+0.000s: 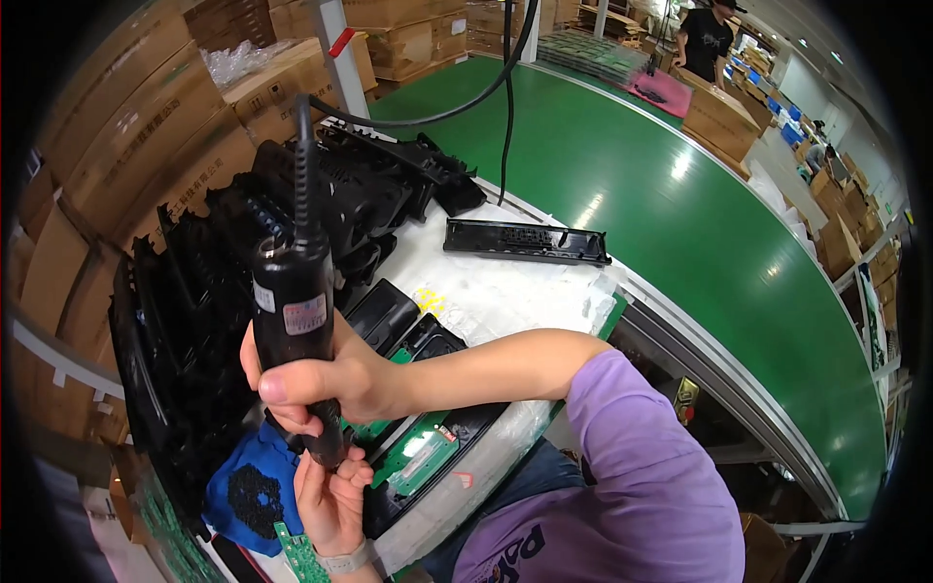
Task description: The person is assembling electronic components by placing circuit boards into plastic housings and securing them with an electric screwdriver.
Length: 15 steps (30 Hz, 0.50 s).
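My right hand [330,381] is wrapped round a black electric screwdriver [294,291], held upright with its cable rising from the top. Just below, my left hand [333,500] has its fingers curled together at the tool's lower end; whatever they pinch is hidden. Beside both hands lie long black plastic housings [476,413], with a green circuit board [423,455] set in the nearer one. A blue cloth or bag [225,500] to the left carries a heap of small black screws [258,497]. Close to my left wrist is another green board [299,556].
Black plastic parts [185,321] are piled along the left. A long black part [525,241] lies on the white work surface [525,291]. Beyond runs a green conveyor belt [622,146]. Cardboard boxes [136,107] stack up behind, and a person [707,44] stands at the far right.
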{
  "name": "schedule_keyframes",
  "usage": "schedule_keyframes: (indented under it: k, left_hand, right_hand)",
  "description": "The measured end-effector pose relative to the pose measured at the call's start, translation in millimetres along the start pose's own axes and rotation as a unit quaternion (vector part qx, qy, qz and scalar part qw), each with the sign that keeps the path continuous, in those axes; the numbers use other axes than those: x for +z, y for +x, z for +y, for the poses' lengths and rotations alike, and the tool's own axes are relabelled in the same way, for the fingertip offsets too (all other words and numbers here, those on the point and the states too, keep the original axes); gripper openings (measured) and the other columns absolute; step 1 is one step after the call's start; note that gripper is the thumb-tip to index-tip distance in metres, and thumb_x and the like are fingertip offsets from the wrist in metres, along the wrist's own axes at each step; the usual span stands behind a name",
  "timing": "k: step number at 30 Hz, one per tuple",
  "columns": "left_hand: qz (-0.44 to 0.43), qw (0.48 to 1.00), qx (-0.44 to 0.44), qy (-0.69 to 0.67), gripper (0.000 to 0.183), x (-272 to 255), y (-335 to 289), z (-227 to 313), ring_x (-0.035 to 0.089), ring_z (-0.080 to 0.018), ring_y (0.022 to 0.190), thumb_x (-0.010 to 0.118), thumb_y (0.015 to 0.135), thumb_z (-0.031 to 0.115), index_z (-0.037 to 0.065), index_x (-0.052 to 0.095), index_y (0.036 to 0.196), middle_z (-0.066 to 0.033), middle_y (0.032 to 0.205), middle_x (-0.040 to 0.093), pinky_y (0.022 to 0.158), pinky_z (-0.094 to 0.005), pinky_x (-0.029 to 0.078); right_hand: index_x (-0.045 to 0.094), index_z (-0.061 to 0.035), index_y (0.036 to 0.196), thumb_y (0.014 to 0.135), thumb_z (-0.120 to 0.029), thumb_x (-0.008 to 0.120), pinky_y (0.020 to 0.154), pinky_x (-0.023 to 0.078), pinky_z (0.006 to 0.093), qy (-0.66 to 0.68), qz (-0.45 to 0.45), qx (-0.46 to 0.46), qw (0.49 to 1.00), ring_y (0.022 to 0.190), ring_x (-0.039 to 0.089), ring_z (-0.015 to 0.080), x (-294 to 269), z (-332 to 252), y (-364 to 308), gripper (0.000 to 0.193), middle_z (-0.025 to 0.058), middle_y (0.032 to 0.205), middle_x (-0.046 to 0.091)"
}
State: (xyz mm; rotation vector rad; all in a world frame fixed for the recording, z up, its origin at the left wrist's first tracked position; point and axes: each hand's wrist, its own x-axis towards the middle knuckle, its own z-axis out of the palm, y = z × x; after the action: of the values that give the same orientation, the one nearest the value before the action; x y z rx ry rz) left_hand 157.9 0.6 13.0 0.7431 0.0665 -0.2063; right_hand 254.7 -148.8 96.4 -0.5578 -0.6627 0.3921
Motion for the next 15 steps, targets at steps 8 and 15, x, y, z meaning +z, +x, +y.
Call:
schedule_keyframes:
  k: [8, 15]
  left_hand:
    - [0.008, 0.999, -0.008, 0.032, 0.013, -8.8, 3.7, 0.3, 0.058, -0.0125, 0.065, 0.049, 0.093, 0.012, 0.0, 0.051, 0.098, -0.0094, 0.082, 0.06, 0.054, -0.0216, 0.046]
    - [0.068, 0.997, 0.024, 0.042, 0.009, -5.3, 7.1, -2.3, 0.053, -0.009, 0.06, 0.052, 0.092, 0.011, 0.002, 0.051, 0.093, -0.0073, 0.081, 0.059, 0.054, -0.0182, 0.042]
  right_hand:
    - [0.051, -0.0019, 0.073, 0.077, -0.015, 0.063, 0.04, 0.039, 0.0234, 0.023, -0.002, -0.049, 0.999, 0.041, 0.047, 0.0118, -4.6, -17.8, 7.3, 0.018, 0.0045, 0.052, 0.048]
    - [0.051, -0.0022, 0.072, 0.076, -0.014, 0.064, 0.04, 0.04, 0.0229, 0.015, -0.009, -0.046, 0.999, 0.042, 0.048, 0.0114, -3.4, -19.9, 6.5, 0.018, 0.004, 0.053, 0.049]
